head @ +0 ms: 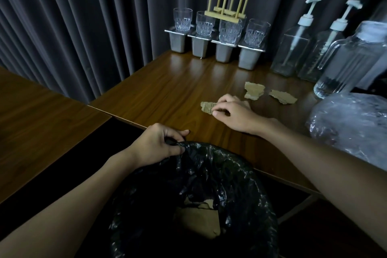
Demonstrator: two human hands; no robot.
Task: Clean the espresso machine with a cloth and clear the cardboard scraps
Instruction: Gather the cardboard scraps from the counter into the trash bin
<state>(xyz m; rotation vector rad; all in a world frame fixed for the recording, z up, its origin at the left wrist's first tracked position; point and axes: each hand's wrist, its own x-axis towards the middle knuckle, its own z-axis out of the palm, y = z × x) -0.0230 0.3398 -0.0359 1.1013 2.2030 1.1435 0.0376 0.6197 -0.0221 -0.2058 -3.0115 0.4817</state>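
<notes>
Three torn cardboard scraps lie on the dark wooden table (171, 90). My right hand (232, 114) pinches the nearest scrap (206, 107) between thumb and fingers. Two more scraps (253, 89) (282, 96) lie farther right. My left hand (159, 145) grips the rim of a black bin bag (209, 176) held just below the table's front edge. Inside the bag lies a piece of cardboard (196, 220). No espresso machine or cloth is in view.
At the back stand several glasses (182, 19) on metal holders, with a wooden peg rack (228, 9) on top. Two pump bottles (291, 48), a glass jug (351, 58) and a crumpled clear plastic bag (354, 123) crowd the right side. A second table (37, 115) is left.
</notes>
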